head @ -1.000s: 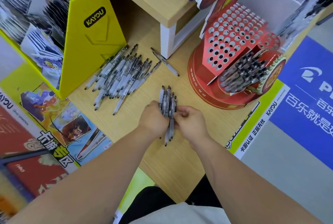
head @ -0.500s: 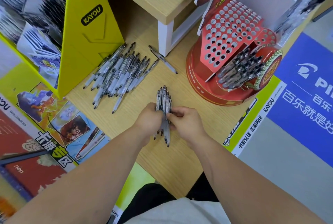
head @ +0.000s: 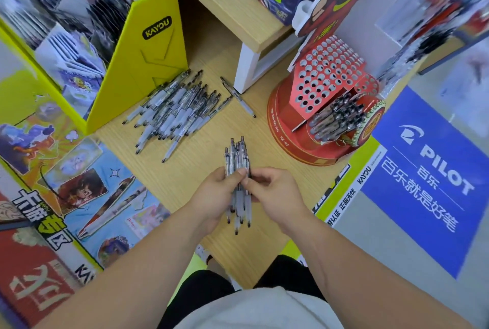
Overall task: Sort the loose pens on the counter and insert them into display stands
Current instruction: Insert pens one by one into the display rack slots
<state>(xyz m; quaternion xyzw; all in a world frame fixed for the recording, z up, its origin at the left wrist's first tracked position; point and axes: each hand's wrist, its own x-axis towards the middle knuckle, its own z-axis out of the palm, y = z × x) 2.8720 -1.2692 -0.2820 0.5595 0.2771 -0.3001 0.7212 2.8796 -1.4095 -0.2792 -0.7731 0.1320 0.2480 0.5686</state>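
Note:
A bundle of clear pens point(head: 237, 155) stands roughly upright over the wooden counter point(head: 190, 170), tips pointing toward me. My left hand point(head: 214, 191) grips the bundle from the left and my right hand point(head: 275, 191) pinches it from the right. A heap of loose pens point(head: 174, 112) lies on the counter beside the yellow box. One stray pen point(head: 238, 97) lies near the white shelf leg. The red display stand point(head: 325, 85) with many round holes sits at the right, with several pens point(head: 338, 117) in its lower part.
A yellow KAYOU card box point(head: 143, 69) stands at the left. A wooden shelf on a white leg point(head: 247, 67) rises behind the pens. Printed posters point(head: 79, 183) cover the left edge, and a blue PILOT sign point(head: 434, 170) lies at the right.
The bundle has been drawn a little toward me and squared up between both hands. The loose heap and the stand have not moved.

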